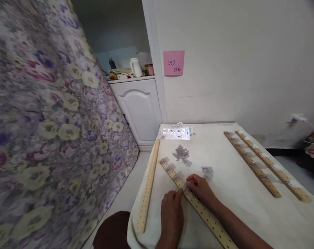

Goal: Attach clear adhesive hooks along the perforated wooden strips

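Note:
Both hands meet over a perforated wooden strip (203, 212) lying slantwise on the white table (224, 152). My left hand (172, 214) rests beside the strip, its fingertips touching a small clear hook piece (184, 188) on it. From the other side, my right hand (201, 189) pinches that same piece with its fingers pressed together. More clear hooks are fixed along the strip's far end (169, 167). A loose pile of clear hooks (182, 154) lies just beyond, and a single one (207, 170) sits by my right hand.
A second bare perforated strip (149, 190) runs along the table's left edge. Two strips with hooks fitted (263, 164) lie at the right. A clear package (175, 133) sits at the table's far side. A floral mattress (43, 121) stands left; white cabinet (137, 110) behind.

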The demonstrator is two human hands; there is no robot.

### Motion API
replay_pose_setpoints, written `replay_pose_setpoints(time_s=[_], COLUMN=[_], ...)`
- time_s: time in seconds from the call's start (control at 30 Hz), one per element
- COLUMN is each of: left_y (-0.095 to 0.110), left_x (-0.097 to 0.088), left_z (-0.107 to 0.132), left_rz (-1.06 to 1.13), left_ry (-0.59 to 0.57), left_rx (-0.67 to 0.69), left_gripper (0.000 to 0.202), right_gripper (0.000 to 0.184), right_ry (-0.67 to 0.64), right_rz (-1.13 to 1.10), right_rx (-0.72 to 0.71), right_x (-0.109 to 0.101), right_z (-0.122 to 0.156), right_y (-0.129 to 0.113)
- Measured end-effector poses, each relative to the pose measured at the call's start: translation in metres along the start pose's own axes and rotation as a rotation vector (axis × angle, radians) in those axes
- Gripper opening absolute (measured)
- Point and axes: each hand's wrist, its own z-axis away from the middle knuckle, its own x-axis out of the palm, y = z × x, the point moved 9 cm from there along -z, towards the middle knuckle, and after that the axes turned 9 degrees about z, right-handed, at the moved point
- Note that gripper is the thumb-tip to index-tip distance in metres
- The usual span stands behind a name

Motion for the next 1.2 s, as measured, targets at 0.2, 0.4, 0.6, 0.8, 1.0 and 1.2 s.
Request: replay_pose_setpoints(time_s=[0.2,0.4,0.6,0.8,1.0,1.2], left_y=[-0.003,-0.001,0.001,0.001,0.001,0.004], left_x=[0.002,0.002,0.001,0.001,-0.001,-0.005], left_z=[0.0,0.0,0.0,-0.001,0.0,0.0], left_rz=[-0.002,-0.016,-0.048,-0.033,-0.004,0.006], left_ry=[0.001,0.009,-0.005,-0.03,-0.019,0.002], left_rx=[0.005,0.008,-0.012,-0.018,-0.007,0.006], left_gripper=[0.053,0.048,0.047,0.053,0.057,0.053], right_gripper=[0.018,0.02,0.021,0.021,0.021,0.022], right_ry=[0.029,0.023,0.017,0.028,0.032,0.065], right_rz=[0.089,0.078,0.046,0.015,0.005,-0.013], right_rx=[0.005,0.046,0.052,0.02,-0.019,-0.052], right_x=[-0.001,0.001,0.004,0.006,0.006,0.001], right_z=[-0.004,-0.006,-0.009,-0.01,-0.008,-0.001], right_y=[0.003,0.007,0.01,0.012,0.013,0.008])
